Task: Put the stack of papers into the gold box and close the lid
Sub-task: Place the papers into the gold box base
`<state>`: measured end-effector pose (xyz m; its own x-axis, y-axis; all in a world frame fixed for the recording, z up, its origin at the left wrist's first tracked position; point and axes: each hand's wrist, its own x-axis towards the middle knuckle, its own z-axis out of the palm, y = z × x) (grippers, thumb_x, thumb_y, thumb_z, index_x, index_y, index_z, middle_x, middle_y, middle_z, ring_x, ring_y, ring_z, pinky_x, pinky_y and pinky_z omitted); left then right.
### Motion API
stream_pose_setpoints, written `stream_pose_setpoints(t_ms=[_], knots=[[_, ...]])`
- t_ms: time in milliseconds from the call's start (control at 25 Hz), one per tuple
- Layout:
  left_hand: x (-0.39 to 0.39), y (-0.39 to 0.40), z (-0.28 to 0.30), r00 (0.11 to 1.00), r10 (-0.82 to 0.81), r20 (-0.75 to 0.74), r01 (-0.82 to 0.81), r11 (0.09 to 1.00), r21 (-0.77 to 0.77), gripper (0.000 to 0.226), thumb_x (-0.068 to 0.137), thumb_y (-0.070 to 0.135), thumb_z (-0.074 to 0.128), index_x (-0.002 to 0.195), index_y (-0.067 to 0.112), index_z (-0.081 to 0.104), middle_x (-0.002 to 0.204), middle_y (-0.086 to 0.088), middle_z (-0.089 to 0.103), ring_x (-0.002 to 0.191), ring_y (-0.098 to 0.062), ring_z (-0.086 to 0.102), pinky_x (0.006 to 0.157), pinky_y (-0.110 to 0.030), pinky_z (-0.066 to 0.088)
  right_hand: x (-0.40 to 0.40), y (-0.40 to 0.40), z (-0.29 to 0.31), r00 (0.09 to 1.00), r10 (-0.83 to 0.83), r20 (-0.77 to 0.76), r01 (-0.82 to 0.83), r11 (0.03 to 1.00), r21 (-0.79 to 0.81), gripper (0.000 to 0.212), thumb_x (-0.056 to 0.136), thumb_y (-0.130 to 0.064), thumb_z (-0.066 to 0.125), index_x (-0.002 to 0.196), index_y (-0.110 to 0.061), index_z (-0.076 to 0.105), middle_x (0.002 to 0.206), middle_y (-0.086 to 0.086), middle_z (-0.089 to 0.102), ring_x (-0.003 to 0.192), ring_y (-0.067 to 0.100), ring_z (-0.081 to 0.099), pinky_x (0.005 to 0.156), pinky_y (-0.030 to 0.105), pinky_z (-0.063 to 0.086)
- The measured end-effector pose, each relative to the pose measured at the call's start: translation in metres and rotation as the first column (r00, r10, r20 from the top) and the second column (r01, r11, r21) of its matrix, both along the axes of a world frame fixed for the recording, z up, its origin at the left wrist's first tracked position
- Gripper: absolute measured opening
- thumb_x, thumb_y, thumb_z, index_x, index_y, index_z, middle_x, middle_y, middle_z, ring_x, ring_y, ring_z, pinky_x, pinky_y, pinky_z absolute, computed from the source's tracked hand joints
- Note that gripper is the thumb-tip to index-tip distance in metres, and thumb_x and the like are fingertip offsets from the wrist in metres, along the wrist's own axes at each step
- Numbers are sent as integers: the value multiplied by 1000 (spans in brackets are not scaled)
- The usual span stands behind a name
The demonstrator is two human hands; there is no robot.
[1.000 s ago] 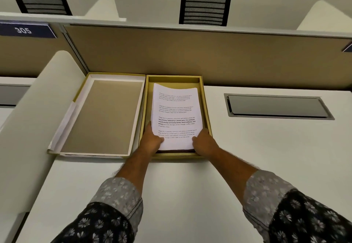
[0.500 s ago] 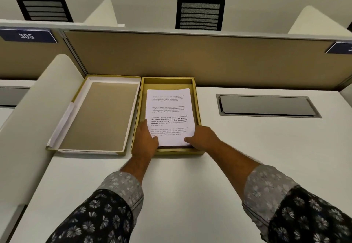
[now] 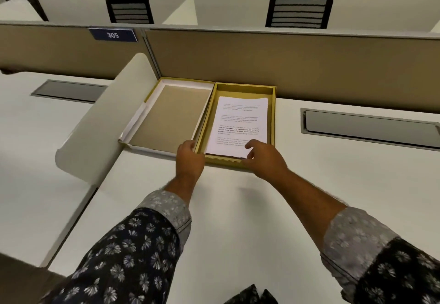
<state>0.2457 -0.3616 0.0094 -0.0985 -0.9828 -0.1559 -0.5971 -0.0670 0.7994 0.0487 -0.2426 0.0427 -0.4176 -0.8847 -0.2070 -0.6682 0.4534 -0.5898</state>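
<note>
The gold box (image 3: 271, 113) lies open on the white desk against the tan partition. The stack of printed papers (image 3: 240, 125) lies flat inside it. Its lid (image 3: 169, 118) lies upside down to the left, touching the box, brown inside with a white rim. My left hand (image 3: 189, 159) rests at the box's near left corner, fingers curled over the edge where lid and box meet. My right hand (image 3: 264, 158) hovers over the near right corner of the papers with fingers spread, holding nothing.
A white curved divider (image 3: 100, 125) stands left of the lid. A grey cable hatch (image 3: 366, 125) is set in the desk to the right. The tan partition (image 3: 285, 65) runs behind the box. Black chairs (image 3: 300, 8) stand beyond it.
Both hands have let go of the papers, which now lie flat in the box. My left hand slid to the box's left corner, my right hand lifted and opened. The camera swung left.
</note>
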Motion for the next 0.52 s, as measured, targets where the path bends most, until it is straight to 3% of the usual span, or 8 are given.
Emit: stream_pose_setpoints(t_ms=[200, 360, 440, 520], knots=[[48, -25, -7, 961, 252, -116, -225, 953, 202, 57, 98, 15, 72, 151, 8, 51, 150, -16, 60, 136, -38, 58, 115, -43, 48, 55, -16, 5, 994, 102, -35, -104, 992, -70, 40, 91, -28, 75, 131, -26, 69, 115, -3, 77, 107, 21, 70, 83, 35, 58], [103, -74, -26, 916, 371, -152, -313, 898, 308, 49, 96, 23, 73, 135, -3, 60, 139, -31, 64, 128, -51, 63, 108, -59, 54, 103, -52, -13, 991, 123, -53, -126, 990, -57, 41, 91, -34, 74, 130, -25, 67, 113, 0, 77, 106, 24, 70, 85, 38, 60], [124, -96, -27, 891, 404, -208, -338, 896, 288, 55, 96, 22, 76, 139, -5, 56, 143, -32, 61, 133, -51, 60, 112, -58, 50, 125, -69, -27, 989, 135, -53, -137, 990, -33, 44, 92, -35, 74, 133, -23, 64, 112, 0, 77, 104, 25, 71, 84, 38, 60], [144, -122, -26, 894, 407, -188, -367, 905, 216, 70, 95, 23, 78, 153, 2, 45, 152, -21, 56, 140, -41, 56, 119, -49, 45, 147, -87, -42, 992, 119, -52, -120, 993, -11, 49, 94, -33, 71, 140, -23, 58, 111, 1, 76, 104, 26, 71, 83, 37, 60]])
